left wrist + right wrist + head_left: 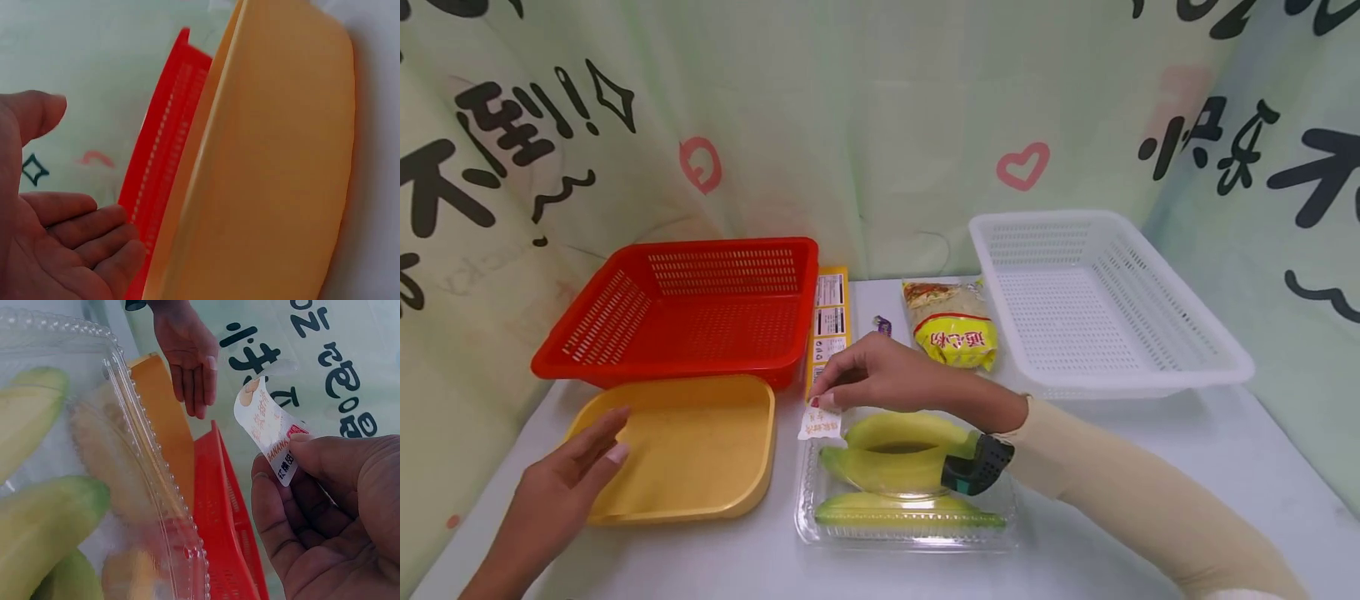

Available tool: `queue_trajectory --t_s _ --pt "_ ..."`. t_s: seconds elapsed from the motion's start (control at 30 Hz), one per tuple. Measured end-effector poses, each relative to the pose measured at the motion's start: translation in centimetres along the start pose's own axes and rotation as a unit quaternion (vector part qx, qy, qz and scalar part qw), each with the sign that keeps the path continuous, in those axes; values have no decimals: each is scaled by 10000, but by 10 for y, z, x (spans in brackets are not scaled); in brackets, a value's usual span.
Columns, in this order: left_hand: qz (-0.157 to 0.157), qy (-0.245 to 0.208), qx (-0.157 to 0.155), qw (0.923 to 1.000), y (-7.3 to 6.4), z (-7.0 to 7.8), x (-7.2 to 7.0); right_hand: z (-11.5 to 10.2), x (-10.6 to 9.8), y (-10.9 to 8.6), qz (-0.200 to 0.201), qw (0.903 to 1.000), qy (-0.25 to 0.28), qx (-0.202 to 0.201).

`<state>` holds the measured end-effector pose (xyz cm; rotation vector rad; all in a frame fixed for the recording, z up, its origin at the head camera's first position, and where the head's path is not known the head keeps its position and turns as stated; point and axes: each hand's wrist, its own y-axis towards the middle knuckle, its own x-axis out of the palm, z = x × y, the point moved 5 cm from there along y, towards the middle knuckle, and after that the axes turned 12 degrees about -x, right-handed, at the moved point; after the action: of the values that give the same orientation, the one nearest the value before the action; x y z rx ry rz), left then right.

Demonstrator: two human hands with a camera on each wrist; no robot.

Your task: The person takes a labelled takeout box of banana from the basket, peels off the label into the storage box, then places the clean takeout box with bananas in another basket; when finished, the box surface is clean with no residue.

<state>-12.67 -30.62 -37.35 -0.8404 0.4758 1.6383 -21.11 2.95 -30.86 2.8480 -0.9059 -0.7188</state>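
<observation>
Between thumb and fingers, my right hand (880, 371) pinches a small white label (269, 428) with "BANANA" printed on it, seen closely in the right wrist view. The label hangs over the back left corner of a clear plastic box (808, 500) with several bananas (887, 468) inside. My left hand (561, 492) hovers at the left edge of the yellow tray (688, 450), its fingers loosely extended and holding nothing. In the left wrist view the left palm (56, 269) faces the tray's side.
Behind the yellow tray stands a red basket (722, 325). A yellow sheet of printed labels (830, 321) lies beside it. Further right are a small purple packet (883, 325), a yellow food bag (955, 329) and a white basket (1067, 325). A curtain (850, 125) hangs behind the table.
</observation>
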Motion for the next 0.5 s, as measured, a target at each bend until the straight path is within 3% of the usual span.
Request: queue_trajectory --t_s 0.27,0.43,0.5 --pt "221 646 -131 9976 11 -33 -13 -3 7 24 -98 9997 -125 -186" --pt "677 1006 112 9926 16 -44 -17 2 13 35 -79 9999 47 -53" --pt "724 1051 177 9917 18 -48 -18 6 16 39 -58 9999 71 49"
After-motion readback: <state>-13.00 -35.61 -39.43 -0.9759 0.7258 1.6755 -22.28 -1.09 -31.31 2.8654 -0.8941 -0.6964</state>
